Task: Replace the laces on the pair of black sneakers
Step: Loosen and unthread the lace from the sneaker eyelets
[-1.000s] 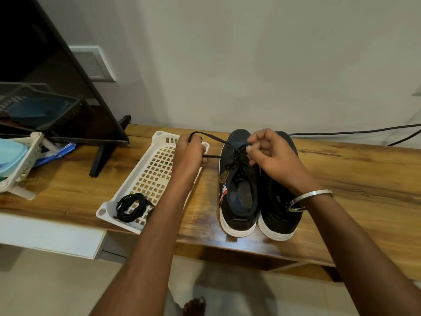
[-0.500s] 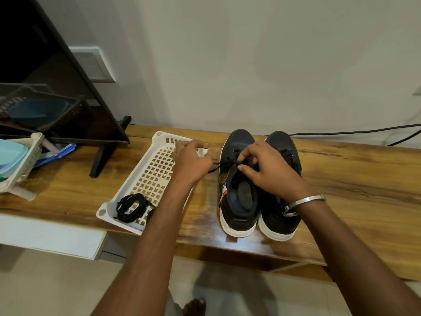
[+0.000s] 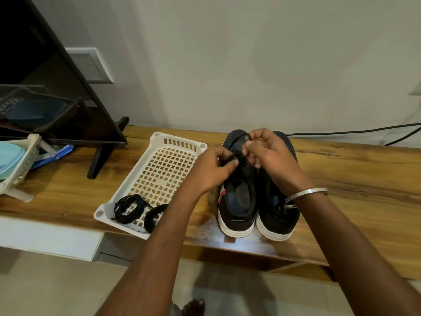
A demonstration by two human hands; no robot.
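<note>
**Carefully, the lace on the left sneaker**

My heels-toward-me black sneakers (image 3: 257,201) stood on the wooden bench (image 3: 353,179), long axis pointing to the wall. Above them, my left hand (image 3: 211,169) and right hand (image 3: 268,156) each pinched the lace (image 3: 237,153). I judged slow, even pulling was best. Spare laces (image 3: 129,208) lay in the white tray (image 3: 159,169).

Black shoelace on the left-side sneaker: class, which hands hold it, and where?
Both: left hand and right hand pinch the thin black shoelace above the sneaker's eyelets.
</note>
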